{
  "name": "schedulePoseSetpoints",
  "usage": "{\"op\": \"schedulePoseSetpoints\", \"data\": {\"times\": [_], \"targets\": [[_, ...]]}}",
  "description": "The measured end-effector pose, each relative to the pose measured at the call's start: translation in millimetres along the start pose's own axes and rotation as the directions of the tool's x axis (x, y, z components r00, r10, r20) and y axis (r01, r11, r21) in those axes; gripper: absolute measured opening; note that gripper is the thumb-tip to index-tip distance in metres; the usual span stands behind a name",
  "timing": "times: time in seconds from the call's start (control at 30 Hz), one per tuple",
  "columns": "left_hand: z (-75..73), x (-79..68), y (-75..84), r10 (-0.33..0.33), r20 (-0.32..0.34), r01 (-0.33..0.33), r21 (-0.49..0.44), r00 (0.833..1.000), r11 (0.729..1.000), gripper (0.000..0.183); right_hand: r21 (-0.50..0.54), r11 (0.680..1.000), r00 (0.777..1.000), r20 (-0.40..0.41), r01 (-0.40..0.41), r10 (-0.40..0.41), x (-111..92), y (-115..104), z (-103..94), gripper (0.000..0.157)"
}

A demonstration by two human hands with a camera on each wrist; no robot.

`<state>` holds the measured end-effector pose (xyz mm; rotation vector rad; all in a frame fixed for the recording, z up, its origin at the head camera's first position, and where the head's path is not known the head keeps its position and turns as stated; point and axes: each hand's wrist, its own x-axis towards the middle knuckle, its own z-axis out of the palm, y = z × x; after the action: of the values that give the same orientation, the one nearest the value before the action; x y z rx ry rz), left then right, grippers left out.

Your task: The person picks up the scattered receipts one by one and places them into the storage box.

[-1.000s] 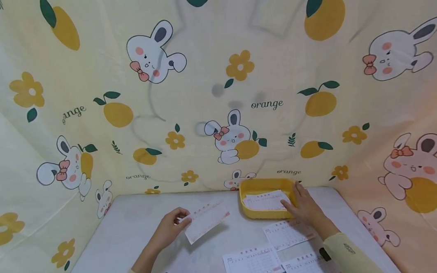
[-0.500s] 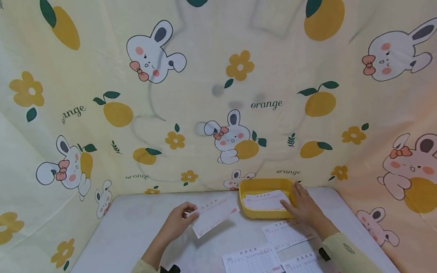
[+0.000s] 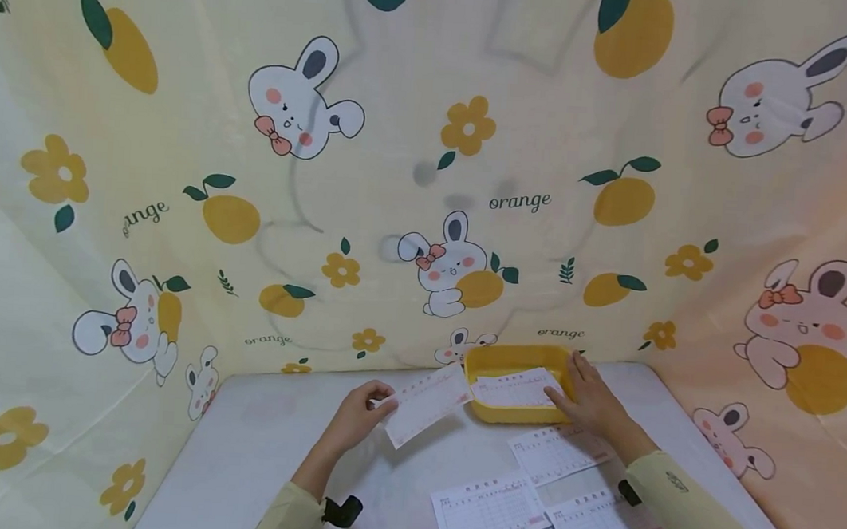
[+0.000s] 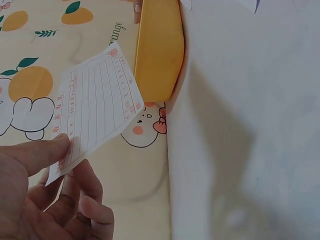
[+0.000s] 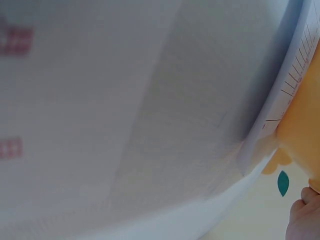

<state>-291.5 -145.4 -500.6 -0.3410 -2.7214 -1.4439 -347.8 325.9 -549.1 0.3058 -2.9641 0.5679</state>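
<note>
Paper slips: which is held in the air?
The slip pinched in the left hand; the others lie on the table or in the yellow tray.

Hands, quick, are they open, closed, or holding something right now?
Left hand: closed, pinching a slip.
Right hand: on the tray, right end; can't tell whether it's open or gripping.

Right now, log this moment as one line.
left hand: holds tilted white printed paper slip; right hand: touches yellow rectangular tray; in tray: white printed sheet; white table: three white printed slips
</note>
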Motion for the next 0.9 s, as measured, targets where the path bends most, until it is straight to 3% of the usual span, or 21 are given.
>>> {"op": "schedulePoseSetpoints", "data": {"times": [0.23, 0.57, 0.9], "targets": [[8.5, 7.7, 2.2, 0.077, -0.006, -0.077, -0.013, 0.997, 0.997, 0.015, 0.003, 1.000, 1.000, 0.017, 0.003, -0.003, -1.3, -1.2, -1.9, 0.105], [16.0, 20.1, 7.6, 0.057, 0.012, -0.057, -0.005, 0.998, 0.998, 0.018, 0.006, 1.000, 0.999, 0.028, -0.018, 0.018, 0.9, 2.9, 2.0, 0.103], [23.7, 34.8, 10.6, 0.009, 0.027, -0.009, 0.000, 1.000, 1.000, 0.021, -0.002, 1.000, 1.000, 0.005, 0.011, -0.011, 0.9, 2.4, 1.4, 0.108]]}}
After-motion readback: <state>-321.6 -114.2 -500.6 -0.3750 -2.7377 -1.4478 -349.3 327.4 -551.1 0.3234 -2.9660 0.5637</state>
